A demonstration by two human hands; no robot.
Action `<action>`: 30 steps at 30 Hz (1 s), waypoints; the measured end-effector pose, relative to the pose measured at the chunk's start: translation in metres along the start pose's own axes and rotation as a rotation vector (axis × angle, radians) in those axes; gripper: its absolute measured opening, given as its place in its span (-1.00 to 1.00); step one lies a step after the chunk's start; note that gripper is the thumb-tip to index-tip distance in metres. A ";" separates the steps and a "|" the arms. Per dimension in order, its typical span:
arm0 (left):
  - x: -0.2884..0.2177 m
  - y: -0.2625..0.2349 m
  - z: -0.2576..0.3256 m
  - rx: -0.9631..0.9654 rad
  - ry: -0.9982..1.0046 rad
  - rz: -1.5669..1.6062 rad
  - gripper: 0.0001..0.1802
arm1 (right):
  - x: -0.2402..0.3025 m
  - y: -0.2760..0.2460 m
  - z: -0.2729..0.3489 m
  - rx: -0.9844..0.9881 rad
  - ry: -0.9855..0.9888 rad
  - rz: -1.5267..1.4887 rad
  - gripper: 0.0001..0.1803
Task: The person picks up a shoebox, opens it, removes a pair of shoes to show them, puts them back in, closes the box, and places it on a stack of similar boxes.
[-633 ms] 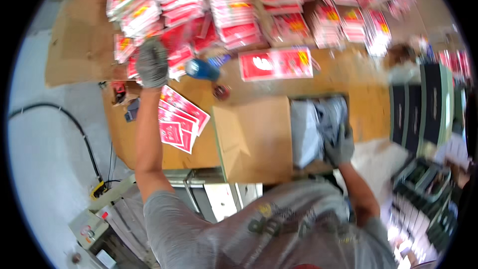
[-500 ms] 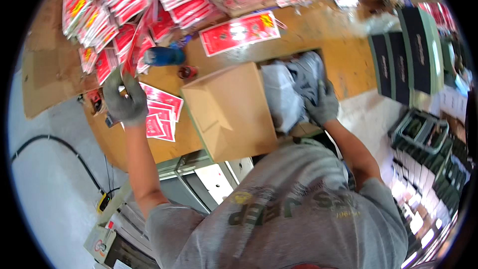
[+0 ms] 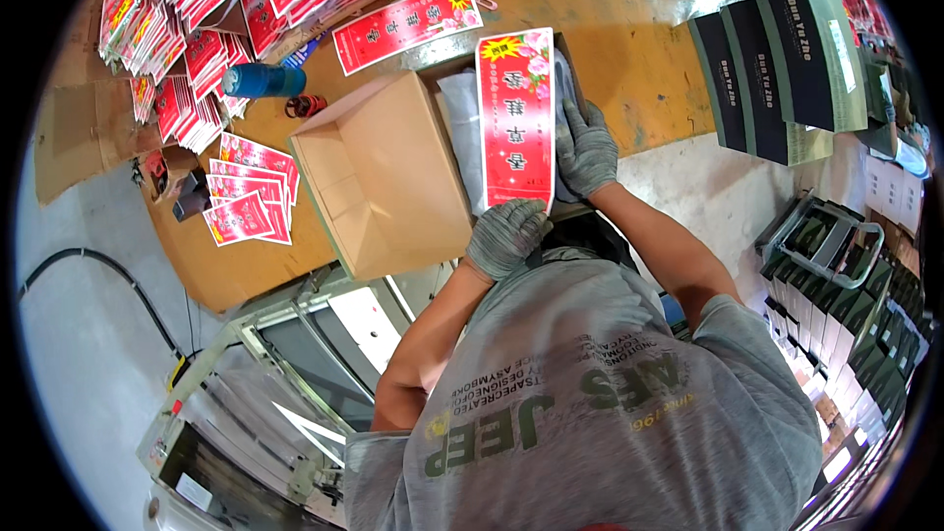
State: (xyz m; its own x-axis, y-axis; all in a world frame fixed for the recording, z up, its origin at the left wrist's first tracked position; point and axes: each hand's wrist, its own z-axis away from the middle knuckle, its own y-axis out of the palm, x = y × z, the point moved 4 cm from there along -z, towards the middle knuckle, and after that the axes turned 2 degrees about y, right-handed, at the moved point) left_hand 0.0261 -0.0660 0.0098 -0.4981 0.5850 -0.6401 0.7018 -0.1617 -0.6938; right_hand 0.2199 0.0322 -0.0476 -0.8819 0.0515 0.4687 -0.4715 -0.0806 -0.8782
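Observation:
My left hand (image 3: 506, 236), in a grey knit glove, grips the near end of a long red printed packet (image 3: 514, 118). The packet lies lengthwise over an open cardboard box (image 3: 379, 182) lined with a clear plastic bag (image 3: 460, 128). My right hand (image 3: 587, 147), also gloved, rests flat with its fingers along the packet's right edge and on the liner. A second long red packet (image 3: 406, 25) lies on the brown table (image 3: 639, 49) just beyond the box.
Stacks of red packets (image 3: 197, 69) crowd the far left, with smaller ones (image 3: 251, 202) fanned beside the box. A blue bottle (image 3: 264, 81) and a tape roll (image 3: 307, 105) lie nearby. Dark flat boxes (image 3: 787, 49) stand right, a metal machine (image 3: 265, 403) lower left.
My left hand has come back from the red stacks at the far left and now holds a long red packet over the box. My right hand stayed at the box.

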 end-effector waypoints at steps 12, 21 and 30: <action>0.040 0.060 0.178 -0.884 -1.494 1.224 -0.57 | 0.012 -0.014 0.004 0.106 -0.132 0.070 0.00; -0.020 0.038 0.119 -1.006 -0.963 0.190 -0.61 | -0.041 -0.024 0.002 0.187 -0.355 -0.465 -0.14; -0.015 0.014 0.078 -0.381 -0.883 0.015 -0.26 | -0.066 -0.054 -0.025 0.292 0.163 -1.043 -0.28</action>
State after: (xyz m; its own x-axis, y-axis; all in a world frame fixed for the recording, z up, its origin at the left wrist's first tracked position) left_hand 0.0033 -0.1386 -0.0159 -0.5826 -0.2495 -0.7735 0.7520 0.1955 -0.6295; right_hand 0.3041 0.0576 -0.0338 -0.0466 0.3603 0.9317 -0.9882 -0.1525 0.0096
